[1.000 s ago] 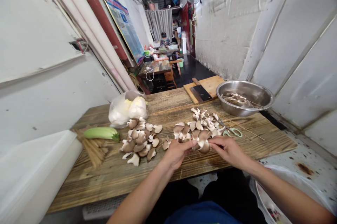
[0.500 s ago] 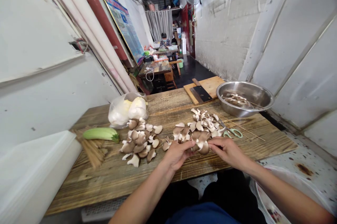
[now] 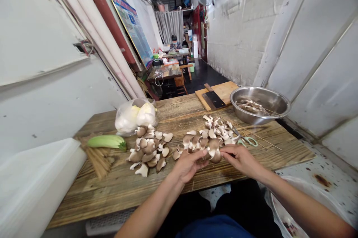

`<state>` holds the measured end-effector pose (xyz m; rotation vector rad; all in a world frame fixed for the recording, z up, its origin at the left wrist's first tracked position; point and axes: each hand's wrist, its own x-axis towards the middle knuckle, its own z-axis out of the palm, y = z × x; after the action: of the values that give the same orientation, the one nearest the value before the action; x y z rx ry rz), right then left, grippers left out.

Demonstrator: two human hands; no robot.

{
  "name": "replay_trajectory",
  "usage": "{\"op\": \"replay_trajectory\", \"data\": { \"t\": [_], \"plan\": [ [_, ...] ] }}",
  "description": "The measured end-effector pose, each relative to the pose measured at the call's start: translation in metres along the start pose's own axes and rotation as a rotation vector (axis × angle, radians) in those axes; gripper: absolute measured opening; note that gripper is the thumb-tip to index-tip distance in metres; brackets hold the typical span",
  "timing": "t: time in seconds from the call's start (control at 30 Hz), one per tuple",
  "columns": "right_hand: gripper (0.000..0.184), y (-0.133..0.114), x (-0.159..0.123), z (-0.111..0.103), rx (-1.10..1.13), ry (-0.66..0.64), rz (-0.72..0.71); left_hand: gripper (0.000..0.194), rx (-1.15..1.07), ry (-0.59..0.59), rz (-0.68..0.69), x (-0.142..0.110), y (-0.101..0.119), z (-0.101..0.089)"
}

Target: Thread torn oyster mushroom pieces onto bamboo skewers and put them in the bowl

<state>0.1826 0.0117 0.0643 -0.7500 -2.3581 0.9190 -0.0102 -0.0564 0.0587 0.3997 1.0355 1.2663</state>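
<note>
Between my fingertips are brown-capped oyster mushrooms (image 3: 215,155) with pale stems, held just above the table's near edge. My left hand (image 3: 190,165) is closed on them from the left, thumb on top. From the right, my right hand (image 3: 242,159) pinches the edge of the same mushrooms. Whether a stick runs through them I cannot make out. A pile of loose mushrooms (image 3: 219,129) lies just beyond my hands, and another mushroom pile (image 3: 148,150) sits to the left. Green-handled scissors (image 3: 248,141) and several thin wooden skewers (image 3: 263,137) lie to the right.
A steel bowl (image 3: 260,119) holding mushrooms stands at the right. Behind lies a cleaver (image 3: 214,100) on a cutting board (image 3: 228,91). To the left are a plastic bag (image 3: 123,119), a green gourd (image 3: 104,141), a skewer bundle (image 3: 97,161) and a white container (image 3: 53,178).
My right hand has shifted very slightly left, and the mushrooms between my hands have turned a little. The person at the far table has bent lower.
</note>
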Motion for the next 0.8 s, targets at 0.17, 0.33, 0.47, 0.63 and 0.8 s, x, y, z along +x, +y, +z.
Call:
{"op": "replay_trajectory", "data": {
  "t": [0.17,0.33,0.47,0.63,0.8],
  "plan": [
    [0.029,0.0,0.0016,0.0014,-0.012,-0.035,0.003,0.035,0.007,0.007,-0.031,0.0002,0.0002,-0.0003],
    [0.03,0.0019,0.0012,0.0037,0.001,-0.041,0.001,0.035,-0.011,0.034,-0.058,0.0034,-0.0035,-0.0017],
    [0.03,0.0003,0.0016,0.0025,0.012,-0.034,0.005,0.033,-0.037,0.027,-0.04,0.0034,-0.0053,-0.0005],
    [0.029,-0.0009,0.0036,-0.0014,0.035,-0.021,-0.015,0.03,-0.1,0.034,0.012,-0.0005,-0.0047,0.0019],
    [0.026,-0.0001,0.0048,-0.0001,0.019,0.006,-0.012,0.028,-0.091,-0.053,-0.03,0.0007,-0.0041,-0.0002]
  ]
}}
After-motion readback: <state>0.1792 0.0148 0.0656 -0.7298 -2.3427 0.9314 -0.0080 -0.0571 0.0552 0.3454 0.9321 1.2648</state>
